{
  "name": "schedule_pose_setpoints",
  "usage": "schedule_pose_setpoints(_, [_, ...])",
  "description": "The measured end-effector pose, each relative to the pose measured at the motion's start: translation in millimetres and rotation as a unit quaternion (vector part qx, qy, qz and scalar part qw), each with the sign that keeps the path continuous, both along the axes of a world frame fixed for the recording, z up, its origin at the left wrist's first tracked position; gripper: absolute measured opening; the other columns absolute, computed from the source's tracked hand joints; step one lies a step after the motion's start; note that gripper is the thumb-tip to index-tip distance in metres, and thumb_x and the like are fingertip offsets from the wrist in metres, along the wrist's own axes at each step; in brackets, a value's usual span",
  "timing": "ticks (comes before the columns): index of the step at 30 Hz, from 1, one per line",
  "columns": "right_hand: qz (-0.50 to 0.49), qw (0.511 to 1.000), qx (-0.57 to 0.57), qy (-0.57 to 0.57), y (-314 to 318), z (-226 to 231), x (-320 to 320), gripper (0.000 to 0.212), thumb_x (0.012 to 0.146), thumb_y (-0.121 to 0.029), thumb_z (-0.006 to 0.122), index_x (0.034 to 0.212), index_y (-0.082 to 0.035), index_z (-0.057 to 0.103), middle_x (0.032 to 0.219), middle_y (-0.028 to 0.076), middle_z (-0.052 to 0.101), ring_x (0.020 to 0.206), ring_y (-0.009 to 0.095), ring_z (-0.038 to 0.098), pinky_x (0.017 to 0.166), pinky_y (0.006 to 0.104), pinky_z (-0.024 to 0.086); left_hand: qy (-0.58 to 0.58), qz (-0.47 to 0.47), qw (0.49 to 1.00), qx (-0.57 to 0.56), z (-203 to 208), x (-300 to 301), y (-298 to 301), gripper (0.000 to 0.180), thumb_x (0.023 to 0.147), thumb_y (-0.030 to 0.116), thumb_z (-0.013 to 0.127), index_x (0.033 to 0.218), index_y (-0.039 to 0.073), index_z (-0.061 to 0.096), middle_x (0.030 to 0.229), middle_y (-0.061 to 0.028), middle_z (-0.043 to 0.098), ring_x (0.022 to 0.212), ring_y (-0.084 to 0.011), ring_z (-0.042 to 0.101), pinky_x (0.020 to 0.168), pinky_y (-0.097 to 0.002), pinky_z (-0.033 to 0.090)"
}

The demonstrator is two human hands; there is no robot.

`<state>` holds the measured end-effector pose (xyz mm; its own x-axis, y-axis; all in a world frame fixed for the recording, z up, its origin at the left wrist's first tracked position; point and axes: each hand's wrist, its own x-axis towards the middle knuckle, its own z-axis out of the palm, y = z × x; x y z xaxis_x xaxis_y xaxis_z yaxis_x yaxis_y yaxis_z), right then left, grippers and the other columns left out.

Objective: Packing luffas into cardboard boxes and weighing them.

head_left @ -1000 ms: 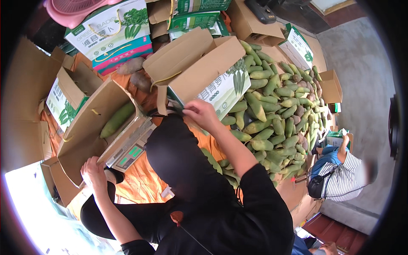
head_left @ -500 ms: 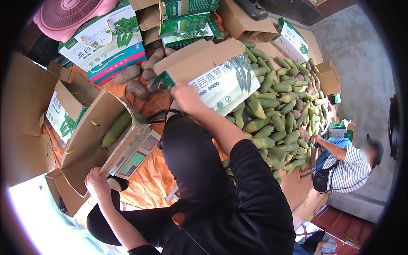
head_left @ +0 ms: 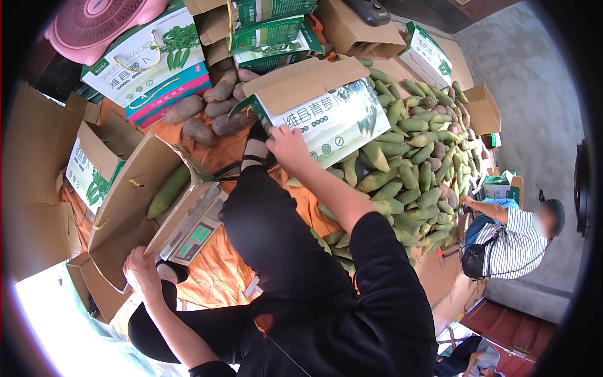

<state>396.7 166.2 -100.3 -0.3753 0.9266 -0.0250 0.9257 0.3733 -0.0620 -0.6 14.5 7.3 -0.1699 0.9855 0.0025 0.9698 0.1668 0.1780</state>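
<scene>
My left hand point(head_left: 142, 270) grips the near edge of an open brown cardboard box point(head_left: 125, 207), fingers closed over its rim. A long green radish point(head_left: 168, 192) lies inside that box. The box stands against a scale point(head_left: 200, 234) with a lit green display; whether it rests fully on it, I cannot tell. My right hand point(head_left: 290, 149) holds the lower left corner of a white and green carton point(head_left: 339, 119), fingers closed on its edge. This carton lies tilted on the radish pile, its brown flap point(head_left: 301, 85) folded out; its inside is hidden.
A large heap of green radishes point(head_left: 408, 157) spreads to the right. Brownish roots point(head_left: 220, 107) lie on the orange sheet point(head_left: 213, 270). Printed cartons point(head_left: 147, 60) and a pink fan point(head_left: 103, 25) stand at the back left. A person in a striped shirt point(head_left: 512, 248) is at the right.
My right hand has shifted right and slightly nearer with the white and green carton, which has also moved slightly right. My bent knee has swung left. The left hand stays on the box edge.
</scene>
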Motion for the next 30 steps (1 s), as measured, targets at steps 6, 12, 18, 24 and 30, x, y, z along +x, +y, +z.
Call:
schedule_pose_setpoints(6, [-0.158,0.981,0.090,0.067,-83,-7,22,0.068,0.071,-0.015,0.070,0.134,-0.013,0.043,0.143,0.015,0.032,0.128,0.034,0.034,0.098,0.0500,0.031,0.017,-0.007,1.000,0.001,-2,0,0,0.013,0.073,0.007,0.063,0.085,0.002,0.060,0.084,-0.0130,0.061,0.084,-0.0338,0.057,0.080,-0.0426,0.043])
schedule_pose_setpoints(12, [-0.382,0.907,0.055,0.167,-98,-16,16,0.089,0.063,-0.021,0.082,0.140,-0.013,0.036,0.147,0.022,0.025,0.135,0.040,0.024,0.103,0.0533,0.029,0.010,-0.023,1.000,-0.002,-5,-7,-3,0.019,0.072,0.005,0.065,0.089,-0.001,0.059,0.084,-0.0184,0.061,0.081,-0.0388,0.059,0.073,-0.0445,0.046])
schedule_pose_setpoints(18, [-0.307,0.924,0.130,0.185,-55,-48,63,0.078,0.064,-0.020,0.082,0.132,-0.010,0.046,0.144,0.022,0.030,0.134,0.040,0.026,0.105,0.0501,0.029,0.010,0.020,0.999,-0.038,-3,1,-2,0.013,0.074,0.008,0.063,0.085,0.001,0.059,0.083,-0.0142,0.061,0.084,-0.0338,0.058,0.079,-0.0432,0.044])
schedule_pose_setpoints(24, [-0.307,0.927,0.069,0.204,-73,-25,69,0.067,0.066,-0.016,0.078,0.128,-0.011,0.051,0.141,0.018,0.037,0.133,0.038,0.030,0.104,0.0466,0.032,0.012,0.003,1.000,-0.008,-9,-4,-3,0.014,0.074,0.008,0.063,0.086,0.001,0.058,0.082,-0.0160,0.060,0.082,-0.0355,0.058,0.076,-0.0439,0.044])
schedule_pose_setpoints(30, [-0.351,0.933,-0.029,0.072,-141,-26,150,0.041,0.075,-0.004,0.062,0.114,-0.015,0.058,0.128,0.005,0.049,0.124,0.026,0.041,0.094,0.0453,0.039,-0.001,-0.005,1.000,-0.012,-11,-1,0,0.014,0.075,0.007,0.062,0.086,0.000,0.058,0.080,-0.0173,0.059,0.081,-0.0379,0.058,0.075,-0.0450,0.044])
